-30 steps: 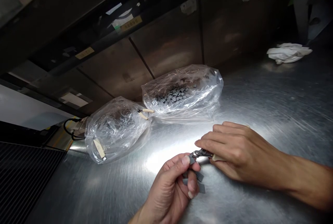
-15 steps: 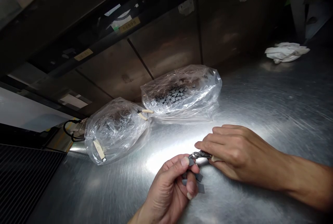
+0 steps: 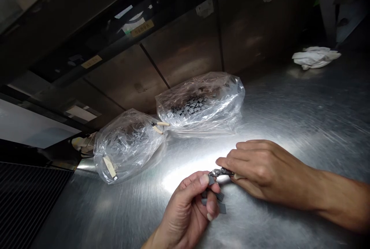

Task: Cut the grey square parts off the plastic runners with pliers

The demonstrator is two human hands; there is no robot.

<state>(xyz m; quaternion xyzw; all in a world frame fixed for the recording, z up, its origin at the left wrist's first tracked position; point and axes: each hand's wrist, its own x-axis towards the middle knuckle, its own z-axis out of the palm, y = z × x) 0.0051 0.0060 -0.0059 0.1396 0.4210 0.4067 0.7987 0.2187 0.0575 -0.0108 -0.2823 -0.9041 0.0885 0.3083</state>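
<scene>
My left hand (image 3: 187, 210) is closed on several small flat grey pieces (image 3: 221, 207). Between its thumb and forefinger it pinches one grey piece (image 3: 211, 180), while others stick out past the curled lower fingers. My right hand (image 3: 257, 168) is wrapped round a pair of nippers (image 3: 221, 172), whose handles are mostly hidden under the fingers. The metal jaws of the nippers meet the top edge of the pinched piece. Whether the jaws are closed on it I cannot tell.
Two clear plastic bags holding small grey pieces, a right bag (image 3: 231, 102) and a left bag (image 3: 130, 164), sit by the metal back panel. Cream-handled nippers (image 3: 160, 125) lie between them, a cream-coloured tool (image 3: 110, 167) on the left bag. A white cloth (image 3: 315, 58) lies far right.
The whole view has shifted very slightly. Both hands, the nippers and the grey pieces keep the same positions relative to one another.
</scene>
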